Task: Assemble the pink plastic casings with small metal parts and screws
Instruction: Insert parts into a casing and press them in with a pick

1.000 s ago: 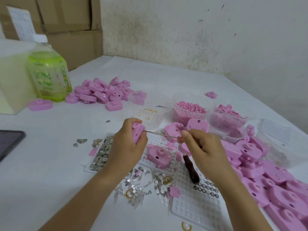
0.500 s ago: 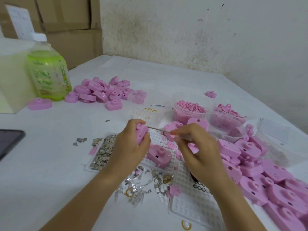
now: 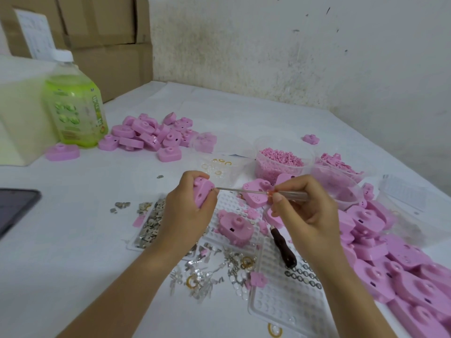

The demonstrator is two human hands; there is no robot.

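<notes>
My left hand (image 3: 189,215) grips a pink casing (image 3: 202,192) on its edge above the table. My right hand (image 3: 305,211) pinches a thin screwdriver (image 3: 256,192) with a clear handle; its metal tip touches the casing's right side. Below the hands lies another pink casing (image 3: 233,225) on a white dimpled tray (image 3: 288,303). Small metal parts (image 3: 148,228) fill a tray to the left, and loose metal bits and brass rings (image 3: 212,272) are scattered in front. A dark-handled tool (image 3: 284,250) rests on the tray.
Pink casings are heaped at the right (image 3: 402,264) and at the back left (image 3: 151,134). Clear tubs hold pink pellets (image 3: 280,158) and pink pieces (image 3: 339,164). A green bottle (image 3: 73,103) stands far left, a dark phone (image 3: 14,208) at the left edge, cardboard boxes (image 3: 97,32) behind.
My right hand has slid back along the screwdriver, showing more of the shaft and the clear handle. My left hand keeps the casing in about the same place.
</notes>
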